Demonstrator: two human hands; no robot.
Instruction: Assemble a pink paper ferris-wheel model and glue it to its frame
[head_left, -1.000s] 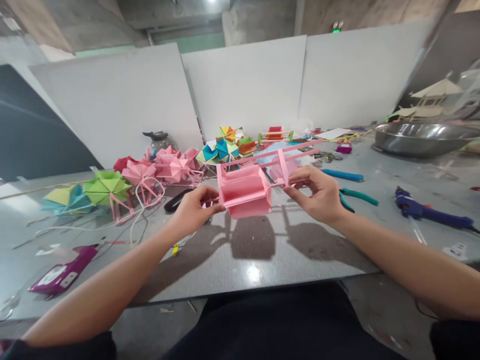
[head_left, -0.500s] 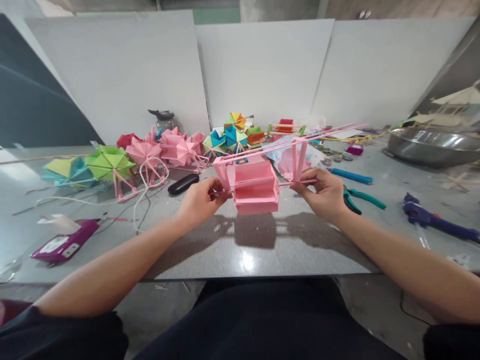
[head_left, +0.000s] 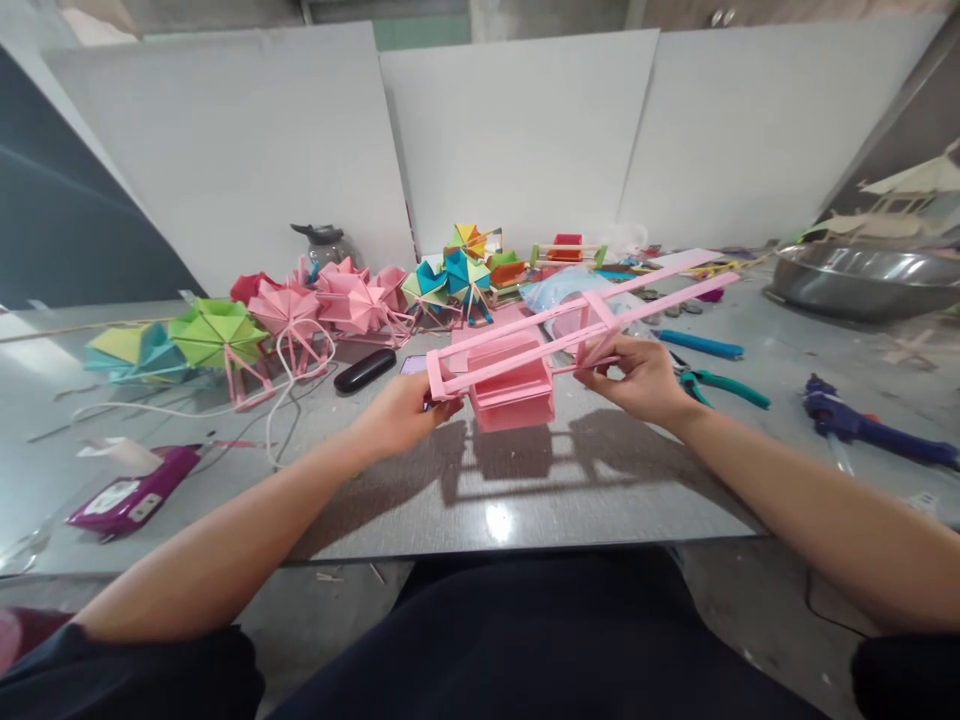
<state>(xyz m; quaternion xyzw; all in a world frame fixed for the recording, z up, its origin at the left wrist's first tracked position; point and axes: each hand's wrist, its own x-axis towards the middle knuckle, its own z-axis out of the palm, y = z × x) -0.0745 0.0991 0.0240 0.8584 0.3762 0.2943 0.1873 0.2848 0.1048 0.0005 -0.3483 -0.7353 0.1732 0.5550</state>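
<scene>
Between my hands hangs a pink craft model above the table: a box-like pink seat (head_left: 514,395) with a long pink stick frame (head_left: 525,345) across it. My left hand (head_left: 401,408) is closed on the model's left end, its fingertips partly hidden behind the frame. With thumb and fingers, my right hand (head_left: 634,375) pinches the thin pink rod at the right of the seat. The frame's two long strips run past my right hand and slope up to the right. The seat's shadow falls on the table below.
Paper-topped models, including a green one (head_left: 219,335) and a pink one (head_left: 283,312), stand at the left back. A black case (head_left: 365,371), purple tissue pack (head_left: 135,490) and white cable lie left. At right are teal-handled pliers (head_left: 727,388), a blue glue gun (head_left: 874,428) and a metal bowl (head_left: 862,282).
The long frame has tipped down toward me, so its strips now pass in front of the seat. Both hands keep their hold in nearly the same place.
</scene>
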